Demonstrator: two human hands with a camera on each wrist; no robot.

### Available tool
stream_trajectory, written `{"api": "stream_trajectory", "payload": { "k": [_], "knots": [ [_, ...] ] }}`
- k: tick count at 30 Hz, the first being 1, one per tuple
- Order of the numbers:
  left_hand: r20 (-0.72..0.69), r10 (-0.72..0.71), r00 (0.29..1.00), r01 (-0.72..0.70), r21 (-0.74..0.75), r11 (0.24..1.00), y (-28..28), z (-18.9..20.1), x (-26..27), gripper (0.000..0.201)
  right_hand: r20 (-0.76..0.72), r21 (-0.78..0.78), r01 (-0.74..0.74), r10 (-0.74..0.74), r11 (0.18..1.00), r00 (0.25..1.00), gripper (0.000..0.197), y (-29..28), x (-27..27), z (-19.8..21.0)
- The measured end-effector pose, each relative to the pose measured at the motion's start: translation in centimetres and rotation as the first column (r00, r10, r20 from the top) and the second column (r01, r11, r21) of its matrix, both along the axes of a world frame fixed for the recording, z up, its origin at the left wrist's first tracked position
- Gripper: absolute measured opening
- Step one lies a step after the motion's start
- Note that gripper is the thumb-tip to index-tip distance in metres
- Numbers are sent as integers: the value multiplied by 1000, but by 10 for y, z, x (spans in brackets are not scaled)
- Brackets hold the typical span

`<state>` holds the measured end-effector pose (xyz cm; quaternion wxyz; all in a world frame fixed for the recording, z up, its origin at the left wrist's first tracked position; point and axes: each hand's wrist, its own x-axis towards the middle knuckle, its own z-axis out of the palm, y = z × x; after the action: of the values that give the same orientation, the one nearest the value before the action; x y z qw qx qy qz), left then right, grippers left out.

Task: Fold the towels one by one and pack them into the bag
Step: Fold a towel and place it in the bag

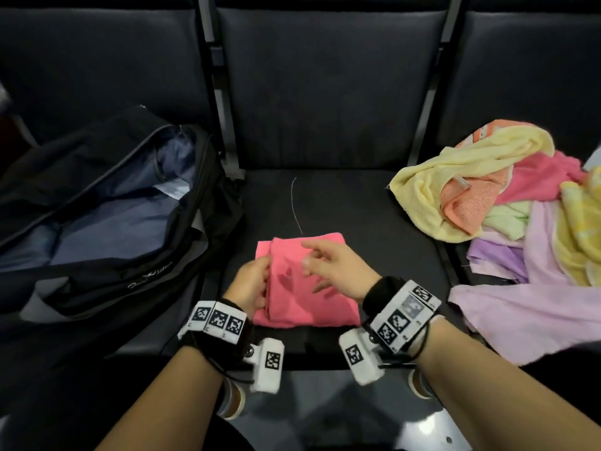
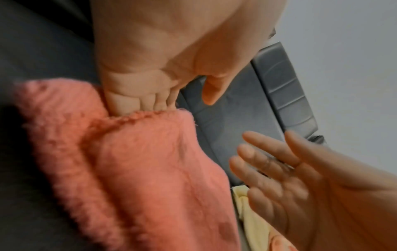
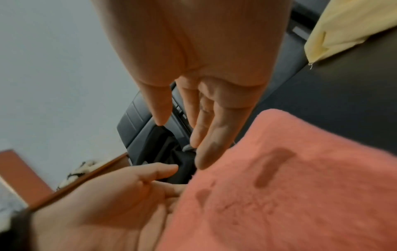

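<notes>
A folded pink towel lies on the middle seat, close to its front edge. My left hand is at the towel's left edge. Its fingers curl in under the top layer of the pink towel, while the thumb stays off the cloth. My right hand hovers just above the towel with its fingers spread and holds nothing. The right wrist view shows the right hand's straight fingers over the pink towel. An open black bag with a grey-blue lining sits on the left seat.
A loose pile of yellow, orange, pink, green and lilac towels covers the right seat. Metal armrest bars separate the seats. A stray thread lies on the seat behind the pink towel.
</notes>
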<state>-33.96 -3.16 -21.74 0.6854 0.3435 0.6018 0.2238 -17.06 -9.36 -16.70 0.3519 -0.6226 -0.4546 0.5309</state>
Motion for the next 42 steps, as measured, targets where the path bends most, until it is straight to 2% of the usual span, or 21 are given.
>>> {"api": "stream_trajectory", "payload": {
  "k": [1, 3, 5, 7, 9, 13, 19, 22, 23, 25, 27, 29, 30, 31, 32, 33, 34, 35, 38, 40, 42],
  "knots": [
    [-30, 3, 1000, -3, 12, 1000, -3, -1, -1, 11, 56, -11, 3, -2, 1000, 998, 43, -3, 2, -6],
    [-56, -5, 998, 12, 121, 993, -5, -4, -3, 37, 152, -16, 26, -23, 1000, 988, 40, -10, 12, -18],
    [-79, -83, 993, 101, 269, 958, -8, -5, 0, 60, 225, 8, 21, -23, 1000, 974, 35, -18, 23, -27],
    [-161, -142, 977, 196, 394, 898, -11, -4, 4, 59, 285, 52, -7, -8, 999, 958, 33, -25, 29, -32],
    [-234, -138, 962, 236, 465, 853, -11, -3, 3, 54, 331, 114, -36, -4, 993, 943, 34, -28, 30, -33],
    [-307, -95, 947, 249, 516, 820, -8, -1, -11, 54, 389, 193, -102, 19, 976, 921, 34, -31, 23, -33],
    [-447, -115, 887, 319, 413, 853, -9, -10, -26, 57, 566, 66, -324, 233, 944, 791, 35, -42, 17, -42],
    [-503, -81, 860, 340, 450, 826, -10, -10, -28, 55, 590, 88, -380, 260, 921, 765, 34, -46, 15, -45],
    [-534, -57, 843, 353, 471, 809, -11, -9, -29, 52, 636, 76, -407, 270, 910, 723, 35, -47, 14, -47],
    [-623, -27, 782, 428, 504, 750, -15, -7, -29, 48, 767, -10, -478, 314, 878, 560, 42, -48, 10, -53],
    [-665, -56, 745, 531, 539, 654, -20, -4, -27, 41, 846, -101, -505, 341, 857, 409, 51, -51, 6, -60],
    [-669, -186, 720, 634, 523, 570, -27, -1, -19, 30, 876, -96, -501, 312, 860, 368, 52, -53, 3, -66],
    [-699, -258, 667, 701, 473, 533, -31, -1, -15, 25, 881, -77, -496, 293, 865, 373, 49, -52, 3, -68],
    [-758, -316, 571, 783, 386, 487, -35, 0, -11, 29, 875, -60, -484, 279, 873, 396, 45, -50, 4, -68],
    [-817, -353, 456, 851, 285, 441, -39, -2, -8, 41, 855, -48, -459, 274, 887, 440, 42, -48, 6, -67],
    [-857, -368, 361, 893, 203, 403, -41, -5, -6, 52, 824, -32, -424, 264, 905, 501, 40, -45, 9, -64],
    [-886, -357, 296, 914, 154, 375, -42, -7, -5, 58, 787, 1, -381, 234, 925, 571, 37, -43, 12, -61],
    [-905, -333, 263, 924, 137, 357, -42, -8, -4, 61, 744, 56, -336, 185, 940, 642, 34, -41, 16, -57],
    [-938, -232, 257, 920, 164, 356, -37, -7, -4, 51, 594, 164, -233, 93, 958, 799, 29, -38, 28, -42],
    [-938, -192, 288, 911, 206, 358, -33, -6, -5, 42, 534, 144, -208, 102, 967, 839, 29, -36, 36, -33],
    [-905, -226, 360, 892, 262, 369, -29, 1, -9, 32, 488, 111, -177, 101, 978, 867, 30, -35, 44, -27]
  ]
}}
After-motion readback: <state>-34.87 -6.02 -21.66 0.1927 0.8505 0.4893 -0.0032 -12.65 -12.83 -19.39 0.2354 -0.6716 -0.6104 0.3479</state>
